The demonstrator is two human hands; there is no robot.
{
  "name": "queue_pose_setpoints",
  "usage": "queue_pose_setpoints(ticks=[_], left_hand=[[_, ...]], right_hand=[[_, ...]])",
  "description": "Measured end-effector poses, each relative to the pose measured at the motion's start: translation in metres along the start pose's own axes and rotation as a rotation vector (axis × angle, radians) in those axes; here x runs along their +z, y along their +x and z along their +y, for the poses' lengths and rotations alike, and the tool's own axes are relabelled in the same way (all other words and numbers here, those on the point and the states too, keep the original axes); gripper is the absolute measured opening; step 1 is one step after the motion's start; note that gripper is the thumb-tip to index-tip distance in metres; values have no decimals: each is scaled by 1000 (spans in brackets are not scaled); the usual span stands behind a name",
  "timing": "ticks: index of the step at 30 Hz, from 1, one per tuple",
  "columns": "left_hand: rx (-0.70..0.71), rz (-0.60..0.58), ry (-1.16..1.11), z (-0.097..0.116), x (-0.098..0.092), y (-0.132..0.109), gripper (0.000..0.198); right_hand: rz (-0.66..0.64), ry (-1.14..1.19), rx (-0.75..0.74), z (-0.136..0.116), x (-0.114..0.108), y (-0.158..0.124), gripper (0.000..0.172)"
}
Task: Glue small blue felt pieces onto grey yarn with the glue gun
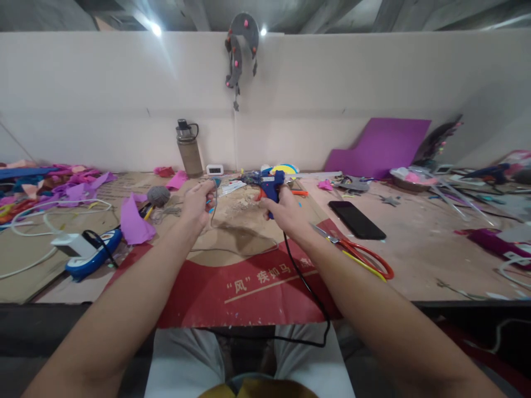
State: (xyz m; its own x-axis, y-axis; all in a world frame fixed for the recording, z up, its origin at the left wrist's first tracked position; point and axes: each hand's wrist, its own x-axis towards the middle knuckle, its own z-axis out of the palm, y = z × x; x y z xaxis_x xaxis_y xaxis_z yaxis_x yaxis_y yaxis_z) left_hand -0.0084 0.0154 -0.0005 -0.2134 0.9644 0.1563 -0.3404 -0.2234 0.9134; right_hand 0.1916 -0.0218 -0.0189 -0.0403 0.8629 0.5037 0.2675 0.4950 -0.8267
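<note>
My right hand (284, 209) is wrapped round the handle of a blue hot glue gun (270, 185), held above the middle of the work board. A black cord (305, 279) runs from it down over the table edge. To its left, my left hand (198, 203) is closed in a pinch on a strand of grey yarn (213, 216) that hangs from the fingers. A small bluish piece shows at those fingertips, too small to name. More of the strand lies across the red and brown board (191, 298) below. A ball of grey yarn (158, 195) sits left of that hand.
Scissors with orange handles (360, 254) and a black phone (357, 220) lie on the right. On the left are a blue power strip (93, 255), purple felt (136, 221) and tangled white cables. A bottle (189, 149) stands at the back near a purple sheet (379, 146).
</note>
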Motion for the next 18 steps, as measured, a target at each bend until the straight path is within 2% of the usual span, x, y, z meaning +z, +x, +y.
queue_pose_setpoints(ticks=[2,4,7,10,13,15,16,18], left_hand=[[8,19,8,0,0,0,18],[25,-5,19,0,2,-2,18],[78,-52,91,-2,4,-6,16],[195,-15,240,-5,7,-10,14],[372,-1,408,-4,10,-16,11],[486,-7,503,-2,12,-21,7],[530,-10,541,-1,13,-23,5],[589,-22,606,2,14,-28,2]], right_hand=[[-4,23,173,11,-5,7,21],[-12,-76,315,24,-10,14,12],[-56,-340,394,41,-20,20,10],[-41,-615,256,46,-31,19,23],[137,-712,17,30,-32,14,28],[221,-587,-96,12,-20,12,20],[196,-480,-119,2,-11,11,16],[102,-187,-80,-17,10,11,20]])
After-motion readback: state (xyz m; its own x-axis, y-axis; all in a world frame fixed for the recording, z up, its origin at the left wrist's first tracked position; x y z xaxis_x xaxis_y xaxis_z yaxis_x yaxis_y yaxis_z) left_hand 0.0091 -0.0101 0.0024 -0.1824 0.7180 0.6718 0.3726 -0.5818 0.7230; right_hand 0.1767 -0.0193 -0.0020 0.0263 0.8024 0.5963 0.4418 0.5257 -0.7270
